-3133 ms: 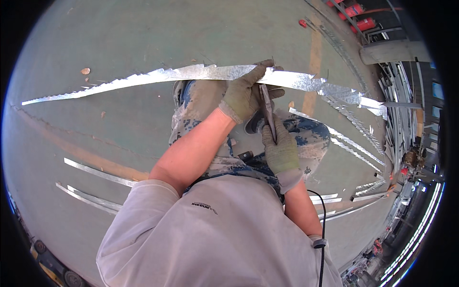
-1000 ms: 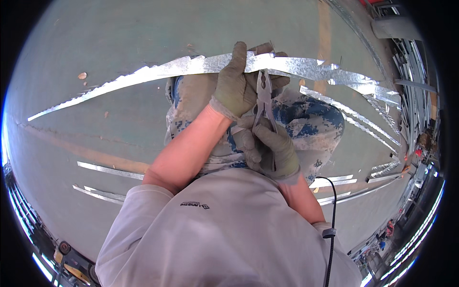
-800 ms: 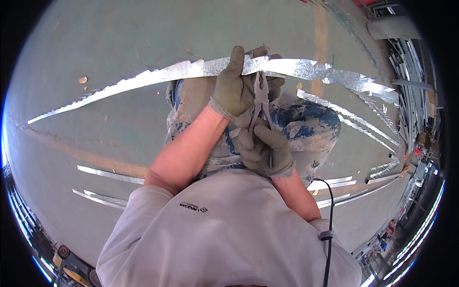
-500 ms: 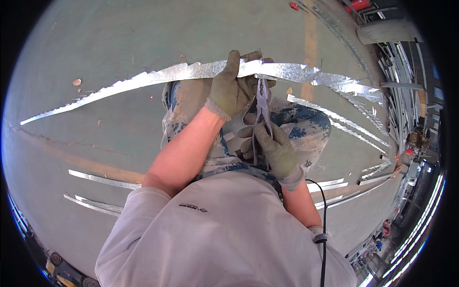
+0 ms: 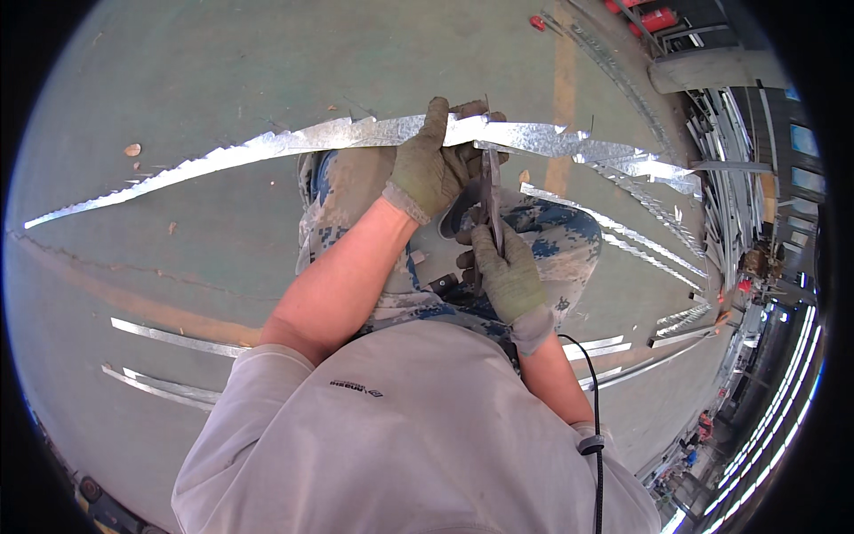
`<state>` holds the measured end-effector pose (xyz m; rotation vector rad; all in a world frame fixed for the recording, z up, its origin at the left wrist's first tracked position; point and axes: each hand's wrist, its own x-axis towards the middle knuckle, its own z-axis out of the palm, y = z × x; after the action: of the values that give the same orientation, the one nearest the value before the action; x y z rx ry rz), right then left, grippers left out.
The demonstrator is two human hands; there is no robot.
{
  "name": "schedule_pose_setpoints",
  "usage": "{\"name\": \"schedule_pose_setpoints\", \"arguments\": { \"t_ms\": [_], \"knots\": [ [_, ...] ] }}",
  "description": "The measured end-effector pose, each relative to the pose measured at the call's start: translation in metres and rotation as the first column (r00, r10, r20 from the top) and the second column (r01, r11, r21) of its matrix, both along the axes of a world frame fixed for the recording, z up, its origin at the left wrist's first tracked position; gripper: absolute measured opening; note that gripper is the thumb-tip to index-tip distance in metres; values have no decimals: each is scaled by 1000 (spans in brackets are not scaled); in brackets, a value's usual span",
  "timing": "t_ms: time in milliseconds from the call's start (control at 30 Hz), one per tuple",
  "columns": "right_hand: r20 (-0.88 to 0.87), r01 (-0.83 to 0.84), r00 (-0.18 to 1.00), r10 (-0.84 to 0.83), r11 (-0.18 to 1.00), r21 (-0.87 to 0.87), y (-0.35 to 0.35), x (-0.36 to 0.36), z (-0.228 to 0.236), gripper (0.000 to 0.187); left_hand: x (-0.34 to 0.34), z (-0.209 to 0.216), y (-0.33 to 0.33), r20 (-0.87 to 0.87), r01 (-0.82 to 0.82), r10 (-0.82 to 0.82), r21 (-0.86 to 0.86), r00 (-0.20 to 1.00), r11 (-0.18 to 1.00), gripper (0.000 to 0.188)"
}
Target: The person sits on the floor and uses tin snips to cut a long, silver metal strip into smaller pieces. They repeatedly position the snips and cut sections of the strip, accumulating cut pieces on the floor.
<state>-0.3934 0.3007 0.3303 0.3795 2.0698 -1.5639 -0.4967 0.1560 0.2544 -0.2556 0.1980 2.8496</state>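
Note:
Across my knees lies a long shiny sheet-metal strip (image 5: 329, 136) with a jagged, notched far edge. My gloved left hand (image 5: 422, 173) is closed around its middle, the thumb on top and the other fingers partly hidden beneath. A pair of pliers (image 5: 492, 191) stands upright in the picture, its handles gripped in my gloved right hand (image 5: 510, 280). The jaws of the pliers reach the near edge of the strip, just right of my left hand. Seen edge-on, they do not show whether they are clamped on the metal.
Notched metal strips (image 5: 614, 222) lie on the floor to the right, and plain strips (image 5: 173, 336) at the lower left. Metal lengths (image 5: 707, 151) are piled along the right side. Red cylinders (image 5: 654, 20) stand at the far right. A black cord (image 5: 597, 392) hangs beside my right arm.
The pliers have turned from showing their flat face to edge-on, and my right hand has rolled and risen slightly with them. My left hand stays on the strip. The view has shifted slightly.

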Motion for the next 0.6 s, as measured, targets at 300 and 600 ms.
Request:
{"name": "schedule_pose_setpoints", "arguments": {
  "t_ms": [300,600],
  "knots": [
    [-66,-15,997,29,978,210,1,-5,-16,38,0,3,1,22,2,-2,2,1000,1000,57],
    [219,193,963,-159,970,-144,-6,-11,8,23,-2,-7,6,26,-18,19,-66,999,998,52]
  ]
}}
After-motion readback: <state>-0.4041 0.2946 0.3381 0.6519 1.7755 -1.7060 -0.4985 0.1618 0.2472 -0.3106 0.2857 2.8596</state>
